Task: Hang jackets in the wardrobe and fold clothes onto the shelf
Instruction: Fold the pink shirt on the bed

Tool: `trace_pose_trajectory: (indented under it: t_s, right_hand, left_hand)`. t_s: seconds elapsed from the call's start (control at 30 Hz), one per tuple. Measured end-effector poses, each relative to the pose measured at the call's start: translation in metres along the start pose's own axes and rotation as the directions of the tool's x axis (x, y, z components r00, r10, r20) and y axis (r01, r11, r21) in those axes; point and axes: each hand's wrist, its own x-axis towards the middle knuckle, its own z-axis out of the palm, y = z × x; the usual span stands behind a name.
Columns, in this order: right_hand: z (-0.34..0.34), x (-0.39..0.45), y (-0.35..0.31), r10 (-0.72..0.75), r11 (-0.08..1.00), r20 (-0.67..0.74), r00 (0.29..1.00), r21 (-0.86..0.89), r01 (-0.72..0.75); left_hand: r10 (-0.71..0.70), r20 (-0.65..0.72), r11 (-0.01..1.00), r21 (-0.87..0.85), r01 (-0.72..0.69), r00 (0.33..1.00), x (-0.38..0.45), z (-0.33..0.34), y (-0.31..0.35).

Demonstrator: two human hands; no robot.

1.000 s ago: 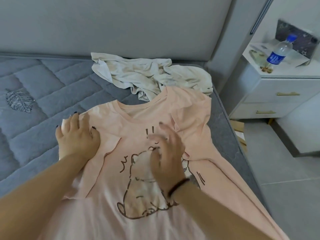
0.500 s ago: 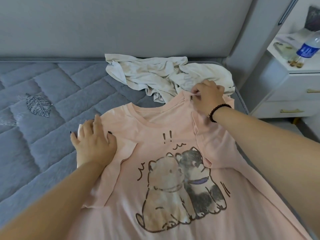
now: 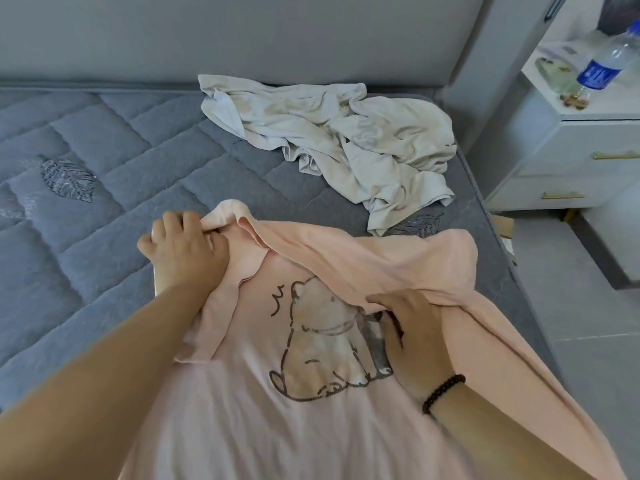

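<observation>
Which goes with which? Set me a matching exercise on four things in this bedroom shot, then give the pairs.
Things:
1. pink T-shirt
2. cream garment
3. water bottle
4. beaded bracelet

States:
A. standing on the white nightstand
B. crumpled near the headboard
C. worn on the right wrist
D. gripped by the left hand and the right hand, top folded down

Pairs: 1-D, 2-B, 3-A, 4-C

The person has two bare forearms, with no sleeves visible. On the wrist of the right hand (image 3: 414, 336), at the lower right of the frame, sits a black beaded bracelet (image 3: 443, 393). The left hand (image 3: 183, 252) wears nothing.
</observation>
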Motion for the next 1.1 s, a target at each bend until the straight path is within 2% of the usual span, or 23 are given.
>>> trace_pose_trajectory:
  t_s: [0.07,0.2,0.27,0.33,0.4,0.47,0.53,0.63,0.73,0.83,1.0,1.1]
  right_hand:
    - [0.007,-0.008,-0.004,-0.025,0.994,0.012,1.000,-0.102,0.026]
    - [0.006,-0.007,-0.004,0.033,0.993,0.053,0.998,-0.115,-0.026]
    - [0.006,-0.008,-0.004,0.015,0.992,0.043,0.999,-0.126,-0.010]
    - [0.007,-0.007,-0.003,0.002,0.990,0.024,1.000,-0.138,0.001]
    - [0.008,-0.005,-0.004,-0.012,0.991,0.007,1.000,-0.135,0.012]
    - [0.008,-0.004,-0.003,-0.053,0.990,-0.012,0.999,-0.133,0.051]
    - [0.007,-0.005,-0.002,-0.094,0.986,-0.024,0.995,-0.138,0.090]
    - [0.004,-0.004,-0.004,-0.119,0.987,-0.021,0.993,-0.107,0.116]
    - [-0.009,-0.010,-0.006,-0.122,0.993,0.011,0.992,0.002,0.122]
    - [-0.035,-0.030,-0.001,-0.124,0.991,0.073,0.990,0.051,0.120]
    - [-0.078,-0.072,0.000,-0.207,0.970,0.359,0.910,-0.043,0.238]
    - [-0.101,-0.094,0.002,-0.194,0.957,0.499,0.845,-0.093,0.275]
  left_hand:
    - [0.101,-0.008,0.995,0.026,-0.101,0.995,-0.001,-0.002,-0.002]
    - [0.305,0.012,0.947,0.102,-0.305,0.952,-0.011,-0.018,0.007]
    - [0.357,-0.011,0.926,0.131,-0.353,0.934,-0.026,-0.031,0.008]
    - [0.301,-0.037,0.951,0.080,-0.297,0.953,-0.052,-0.046,0.007]
    - [0.109,0.005,0.993,-0.053,-0.109,0.994,-0.087,-0.059,0.009]
    - [-0.029,0.097,0.994,-0.102,0.039,0.995,-0.127,-0.063,0.018]
    - [-0.046,0.124,0.995,-0.084,0.056,0.991,-0.164,-0.063,0.027]
    - [-0.106,0.120,0.988,-0.095,0.118,0.987,-0.165,-0.058,0.030]
    - [-0.103,0.100,0.989,-0.100,0.113,0.990,-0.160,-0.057,0.029]
    - [-0.077,0.182,0.996,-0.034,0.084,0.980,-0.164,-0.060,0.033]
    - [-0.082,0.365,0.993,0.114,0.043,0.927,-0.171,-0.075,0.038]
    - [-0.028,0.407,0.999,0.025,0.020,0.913,-0.194,-0.094,0.046]
